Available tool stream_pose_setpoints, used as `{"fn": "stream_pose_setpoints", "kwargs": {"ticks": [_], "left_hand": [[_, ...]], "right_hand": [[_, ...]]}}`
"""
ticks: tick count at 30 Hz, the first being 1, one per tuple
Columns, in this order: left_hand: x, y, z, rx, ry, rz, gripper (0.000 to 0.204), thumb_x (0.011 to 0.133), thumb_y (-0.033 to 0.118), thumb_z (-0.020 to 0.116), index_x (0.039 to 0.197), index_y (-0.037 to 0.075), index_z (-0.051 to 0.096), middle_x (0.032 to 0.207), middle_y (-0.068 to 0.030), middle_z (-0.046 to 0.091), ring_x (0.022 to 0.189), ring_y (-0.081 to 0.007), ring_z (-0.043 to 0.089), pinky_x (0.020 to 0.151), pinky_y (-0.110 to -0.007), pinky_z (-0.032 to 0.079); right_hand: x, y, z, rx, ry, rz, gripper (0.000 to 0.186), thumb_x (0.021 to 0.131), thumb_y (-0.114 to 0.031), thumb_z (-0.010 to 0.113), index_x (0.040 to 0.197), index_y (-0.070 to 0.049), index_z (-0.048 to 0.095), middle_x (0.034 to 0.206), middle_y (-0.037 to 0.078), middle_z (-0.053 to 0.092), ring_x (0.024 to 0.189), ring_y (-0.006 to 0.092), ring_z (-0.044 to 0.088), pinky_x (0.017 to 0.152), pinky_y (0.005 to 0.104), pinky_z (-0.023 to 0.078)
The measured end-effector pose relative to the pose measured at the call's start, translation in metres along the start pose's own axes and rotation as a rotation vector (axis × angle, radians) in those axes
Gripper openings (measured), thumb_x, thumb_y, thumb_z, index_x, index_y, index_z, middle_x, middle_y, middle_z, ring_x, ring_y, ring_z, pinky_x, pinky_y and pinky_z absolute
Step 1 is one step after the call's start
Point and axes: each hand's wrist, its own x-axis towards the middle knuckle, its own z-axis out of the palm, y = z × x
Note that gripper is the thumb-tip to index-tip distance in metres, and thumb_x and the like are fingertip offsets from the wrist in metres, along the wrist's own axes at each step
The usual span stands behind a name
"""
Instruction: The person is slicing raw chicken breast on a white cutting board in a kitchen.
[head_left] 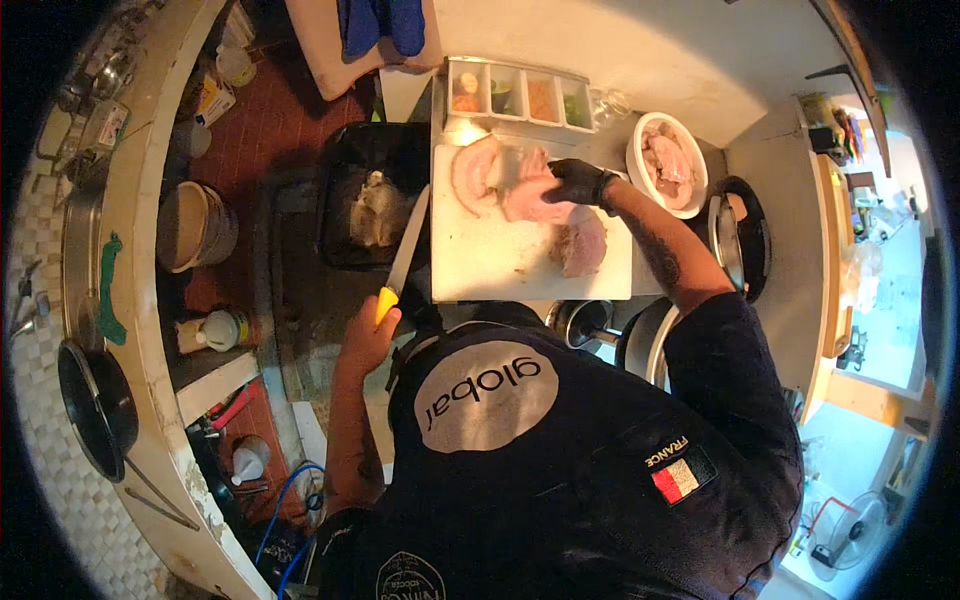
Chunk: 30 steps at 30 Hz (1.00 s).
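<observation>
My left hand (368,338) is bare and wrapped round the yellow handle of a long knife (408,245). The blade points up and away, beside the left edge of a white cutting board (480,272). My right hand (585,187), in a black glove, grips the right end of a pale pink slab of meat (528,195) on the board. Left of that slab lies a rounded piece of meat with a rind (474,174). A smaller chunk of meat (584,248) sits nearer, at the board's right side, partly in shadow.
A black tray (335,235) with a pale piece in it stands left of the board. Behind the board is a divided container (507,119) of chopped ingredients. A white bowl of meat (637,165) stands right, with dark pans (757,235) beyond. A bucket (200,235) is farther left.
</observation>
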Motion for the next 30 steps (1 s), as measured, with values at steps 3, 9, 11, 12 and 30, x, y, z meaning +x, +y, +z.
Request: {"fn": "stream_pose_setpoints", "kwargs": {"ticks": [3,9,11,12,30], "left_hand": [[0.024,0.021,0.001,-0.072,0.033,-0.024,0.034,0.095,0.036,0.055,0.100,0.003,0.054,0.074,-0.0150,0.059,0.061,-0.0314,0.060,0.056,-0.041,0.046],[0.074,0.039,0.005,-0.253,-0.043,-0.246,0.043,0.098,0.046,0.051,0.095,0.003,0.057,0.063,-0.0060,0.051,0.044,-0.0142,0.049,0.043,-0.033,0.038],[0.080,0.045,0.005,-0.132,-0.051,-0.280,0.046,0.098,0.048,0.051,0.094,0.003,0.058,0.061,-0.0063,0.051,0.044,-0.0140,0.048,0.043,-0.032,0.039],[0.081,0.044,0.005,-0.073,-0.071,-0.277,0.047,0.098,0.049,0.052,0.093,0.003,0.059,0.061,-0.0063,0.052,0.044,-0.0139,0.049,0.043,-0.032,0.039],[0.007,0.081,0.026,0.307,0.108,0.062,0.040,0.096,0.040,0.058,0.091,0.000,0.063,0.073,-0.0212,0.063,0.070,-0.0372,0.064,0.062,-0.041,0.046]], "right_hand": [[0.020,0.006,0.015,0.733,0.078,0.117,0.070,0.075,-0.033,0.078,0.130,0.003,0.056,0.124,0.014,0.063,0.109,0.0220,0.059,0.095,0.0341,0.046],[0.065,-0.031,0.071,1.381,0.252,0.089,0.059,0.082,-0.027,0.071,0.132,-0.003,0.051,0.119,0.009,0.060,0.111,0.0196,0.053,0.098,0.0312,0.043],[0.082,-0.038,0.081,1.307,0.340,0.478,0.064,0.079,-0.033,0.075,0.130,-0.003,0.052,0.116,0.010,0.061,0.102,0.0220,0.057,0.087,0.0359,0.048],[0.085,-0.046,0.080,1.226,0.367,0.618,0.066,0.078,-0.036,0.077,0.130,-0.003,0.053,0.115,0.010,0.061,0.100,0.0234,0.058,0.084,0.0373,0.049],[0.027,-0.077,0.079,1.387,0.238,0.253,0.076,0.074,-0.043,0.080,0.132,-0.003,0.053,0.125,0.014,0.060,0.111,0.0256,0.057,0.094,0.0405,0.046]]}}
